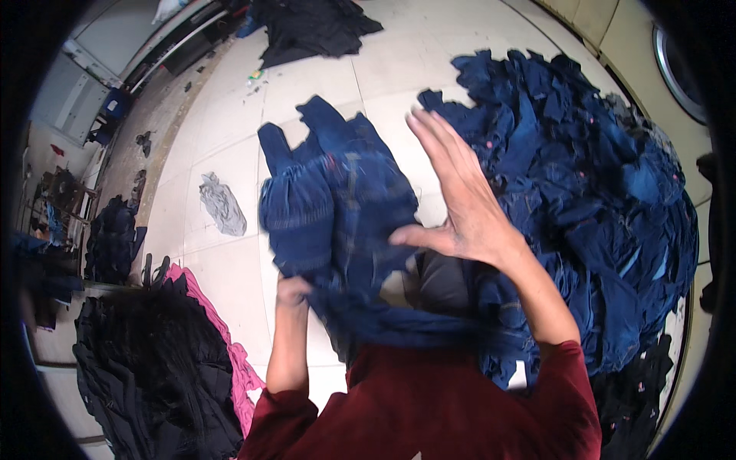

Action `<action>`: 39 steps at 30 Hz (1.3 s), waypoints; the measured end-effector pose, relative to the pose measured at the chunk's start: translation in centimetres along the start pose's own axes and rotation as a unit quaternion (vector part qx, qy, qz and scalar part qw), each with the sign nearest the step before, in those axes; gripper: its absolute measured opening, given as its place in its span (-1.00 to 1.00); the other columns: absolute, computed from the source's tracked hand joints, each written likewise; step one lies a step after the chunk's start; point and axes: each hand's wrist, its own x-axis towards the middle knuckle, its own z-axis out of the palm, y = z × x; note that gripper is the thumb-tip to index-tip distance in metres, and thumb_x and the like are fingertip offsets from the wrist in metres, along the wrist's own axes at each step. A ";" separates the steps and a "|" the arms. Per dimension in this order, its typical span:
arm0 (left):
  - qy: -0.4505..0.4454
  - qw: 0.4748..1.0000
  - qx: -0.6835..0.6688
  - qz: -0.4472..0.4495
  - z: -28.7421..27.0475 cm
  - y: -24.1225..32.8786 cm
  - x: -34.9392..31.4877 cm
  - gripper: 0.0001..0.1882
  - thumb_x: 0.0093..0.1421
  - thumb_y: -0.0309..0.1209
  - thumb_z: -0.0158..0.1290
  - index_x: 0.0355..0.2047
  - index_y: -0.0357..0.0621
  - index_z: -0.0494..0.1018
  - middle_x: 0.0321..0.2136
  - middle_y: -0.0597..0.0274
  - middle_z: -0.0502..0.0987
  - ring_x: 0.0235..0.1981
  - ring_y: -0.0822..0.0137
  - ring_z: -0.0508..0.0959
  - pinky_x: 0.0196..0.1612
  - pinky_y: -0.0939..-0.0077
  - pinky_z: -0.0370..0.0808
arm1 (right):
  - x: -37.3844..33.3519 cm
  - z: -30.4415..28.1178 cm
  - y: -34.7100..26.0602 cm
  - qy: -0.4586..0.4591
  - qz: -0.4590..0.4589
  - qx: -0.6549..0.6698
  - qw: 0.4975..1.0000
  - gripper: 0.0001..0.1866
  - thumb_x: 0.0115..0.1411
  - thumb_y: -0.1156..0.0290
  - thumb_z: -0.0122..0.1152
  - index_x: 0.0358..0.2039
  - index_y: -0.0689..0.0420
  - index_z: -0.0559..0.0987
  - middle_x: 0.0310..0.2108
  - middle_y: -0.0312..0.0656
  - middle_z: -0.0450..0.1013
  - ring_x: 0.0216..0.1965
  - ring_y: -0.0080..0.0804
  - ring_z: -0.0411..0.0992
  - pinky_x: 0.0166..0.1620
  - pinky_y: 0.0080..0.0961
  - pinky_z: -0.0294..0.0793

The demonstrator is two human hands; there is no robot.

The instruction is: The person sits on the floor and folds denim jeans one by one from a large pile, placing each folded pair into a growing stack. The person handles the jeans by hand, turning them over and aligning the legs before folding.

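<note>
My right hand [460, 203] is raised with its thumb and fingers spread, holding nothing. It hovers between a stack of dark blue denim garments [372, 211] and a big denim heap. Low on the left, my left hand [293, 290] is closed at the edge of a blurred denim garment [406, 325] stretched across my lap. Its fingertips are partly hidden by motion and cloth. The stack lies on the floor before me in two side-by-side parts, with gathered waistbands and strap-like pieces pointing away.
A large heap of crumpled denim [583, 192] fills the right side. Black clothing [153, 376] with a pink cloth [207, 307] lies at lower left. A grey crumpled bundle [222, 204] sits on the tiled floor [222, 268]. More black garments [314, 31] lie at the far side.
</note>
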 end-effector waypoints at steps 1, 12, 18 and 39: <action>-0.006 0.998 0.027 0.049 0.6 1.2 -0.2 -0.05 -0.08 -0.43 0.32 0.38 -0.35 0.28 0.25 -0.17 0.48 0.29 -0.14 0.47 0.40 0.04 0.36 | 2.2 -0.5 -0.7 -0.016 -0.047 0.007 0.999 -0.04 0.00 0.02 0.59 0.34 0.18 0.40 0.17 0.04 0.46 0.31 0.04 0.33 0.31 0.00 0.30; -0.120 0.830 0.358 0.410 11.6 19.2 4.2 0.38 0.01 0.28 0.36 0.53 -0.15 -0.23 0.35 -0.47 0.12 0.41 -0.16 0.10 0.49 -0.29 -0.05 | 10.1 -3.4 -9.4 -0.111 -0.275 0.159 0.942 -0.62 -0.11 0.41 0.49 -0.19 0.04 0.69 -0.24 -0.32 0.51 -0.37 -0.29 0.53 -0.22 -0.37 0.38; -0.378 0.691 0.612 0.080 15.0 26.7 6.6 -0.55 -0.05 -0.17 0.55 -0.35 -0.28 0.66 -0.40 0.01 0.68 -0.23 0.00 0.72 0.38 -0.26 0.23 | 14.6 -5.1 -6.1 -0.202 -0.163 0.224 0.939 -0.80 0.04 0.38 0.50 -0.32 0.10 0.69 -0.48 -0.14 0.60 -0.37 -0.16 0.63 -0.25 -0.27 0.54; -0.033 0.281 0.846 0.452 3.3 31.0 23.5 -0.70 0.18 -0.62 0.26 -0.06 -0.24 0.58 -0.11 -0.04 0.63 -0.05 -0.10 0.61 0.02 0.17 0.55 | 28.6 2.9 10.8 -0.072 -0.264 -0.372 0.887 -0.77 0.39 0.21 0.14 -0.16 0.07 0.63 -0.22 -0.14 0.62 -0.01 -0.19 0.57 0.23 0.37 0.27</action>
